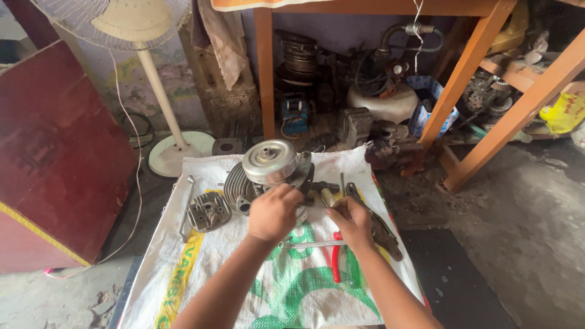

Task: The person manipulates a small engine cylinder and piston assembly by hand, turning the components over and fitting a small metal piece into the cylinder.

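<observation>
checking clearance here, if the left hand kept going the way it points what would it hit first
Most likely the engine. The left hand points away from the person, and its fingers already lie at the engine's near side under the round metal cover, probably touching, though depth is hard to judge.

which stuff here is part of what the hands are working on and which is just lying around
In hand:
left hand on the engine
right hand beside it, grip unclear

Lying about:
cylinder head
red pliers
hammer
wrench
fan
</observation>
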